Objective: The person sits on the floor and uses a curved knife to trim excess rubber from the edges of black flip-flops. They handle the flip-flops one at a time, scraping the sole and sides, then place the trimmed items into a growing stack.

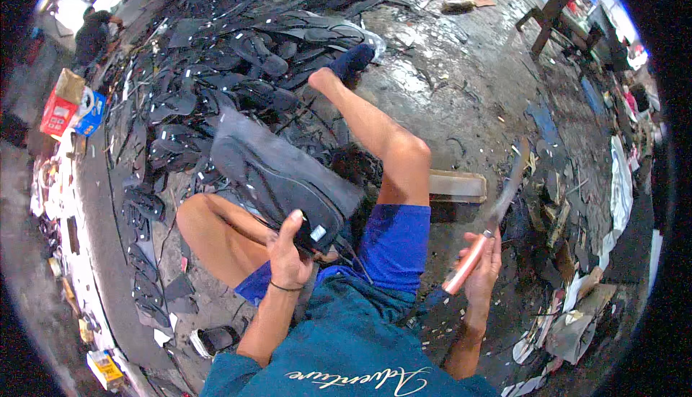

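a wet, grey concrete floor (447, 72) littered with dark offcuts fills the frame, and a broad heap of black rubber sandal soles (238, 58) spreads over its upper left part. a person in a teal shirt and blue shorts (393, 242) sits on the floor, the bare right leg (375, 134) stretched toward the heap with a dark blue sock (353, 58) on the foot, the bare left knee (205, 220) bent out to the side. a stack of black rubber sandal soles (277, 173) rests tilted above the lap, between the two legs, its far end pointing at the heap. the left hand (288, 253) grips the near end of the stack, thumb on top and fingers clamped around its lower edge; a thin dark band circles that wrist. a pale wooden block (458, 186) lies on the floor just beside the right thigh. the right hand (483, 267) holds a long knife with a worn grey blade and a copper-coloured handle (486, 231), fingers closed tight on the handle, the blade angled up and away, apart from the stack. at upper left another person in dark clothes (92, 33) crouches near a red-and-blue cardboard box (68, 108). a single black sandal (213, 339) sits by the left hip.
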{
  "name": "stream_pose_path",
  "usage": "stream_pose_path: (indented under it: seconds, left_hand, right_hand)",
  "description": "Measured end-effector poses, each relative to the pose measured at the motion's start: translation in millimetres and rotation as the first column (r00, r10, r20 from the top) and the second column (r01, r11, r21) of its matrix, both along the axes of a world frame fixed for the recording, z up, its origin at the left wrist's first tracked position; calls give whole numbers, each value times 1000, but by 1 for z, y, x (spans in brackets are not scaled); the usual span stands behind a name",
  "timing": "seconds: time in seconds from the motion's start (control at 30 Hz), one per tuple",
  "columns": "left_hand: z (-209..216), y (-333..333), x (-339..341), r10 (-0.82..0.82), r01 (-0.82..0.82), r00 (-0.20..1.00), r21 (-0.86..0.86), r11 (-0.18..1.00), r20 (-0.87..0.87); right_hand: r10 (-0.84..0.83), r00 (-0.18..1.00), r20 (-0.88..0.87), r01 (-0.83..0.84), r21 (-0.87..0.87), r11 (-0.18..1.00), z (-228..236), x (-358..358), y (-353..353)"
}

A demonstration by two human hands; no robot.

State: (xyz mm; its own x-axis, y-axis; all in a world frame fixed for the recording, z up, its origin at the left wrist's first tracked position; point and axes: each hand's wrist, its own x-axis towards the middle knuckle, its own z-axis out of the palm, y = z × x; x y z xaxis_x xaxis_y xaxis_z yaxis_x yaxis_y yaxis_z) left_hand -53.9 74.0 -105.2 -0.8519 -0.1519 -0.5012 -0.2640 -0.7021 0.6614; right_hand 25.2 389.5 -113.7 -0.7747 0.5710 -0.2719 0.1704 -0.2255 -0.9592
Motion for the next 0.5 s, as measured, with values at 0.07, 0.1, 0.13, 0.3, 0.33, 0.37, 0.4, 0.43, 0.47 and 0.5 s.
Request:
stream_pose_path:
  seconds: [0.07,0.1,0.13,0.3,0.33,0.37,0.4,0.43,0.47,0.5]
  left_hand:
    - [24,-4,-11,77,-74,996,71,995,-35]
    - [30,-5,-14,100,-96,994,106,990,-35]
    - [38,-4,-17,116,-110,993,159,981,-27]
    - [57,-3,-10,184,-193,980,153,969,71]
    - [58,-5,-6,184,-196,979,172,965,84]
    - [60,-5,-2,172,-185,981,162,969,90]
    - [64,-5,1,125,-136,990,181,974,66]
    - [69,-6,3,79,-86,996,199,976,42]
    - [72,-9,6,31,-35,999,213,976,20]
    - [50,-16,12,106,-118,992,189,975,72]
  right_hand:
    - [296,955,-29,-294,63,954,26,-19,-35]
    - [404,915,-22,-394,180,901,34,-25,-58]
    - [508,861,2,-475,358,804,37,-22,-70]
    - [697,715,63,-554,660,508,45,-3,-98]
    - [702,708,77,-567,655,500,42,3,-98]
    - [706,702,96,-580,651,489,39,10,-97]
    - [717,683,140,-620,630,467,39,15,-93]
    - [727,661,183,-658,607,446,41,20,-86]
    - [736,638,225,-696,578,427,43,24,-80]
    - [730,646,222,-681,600,420,43,25,-78]
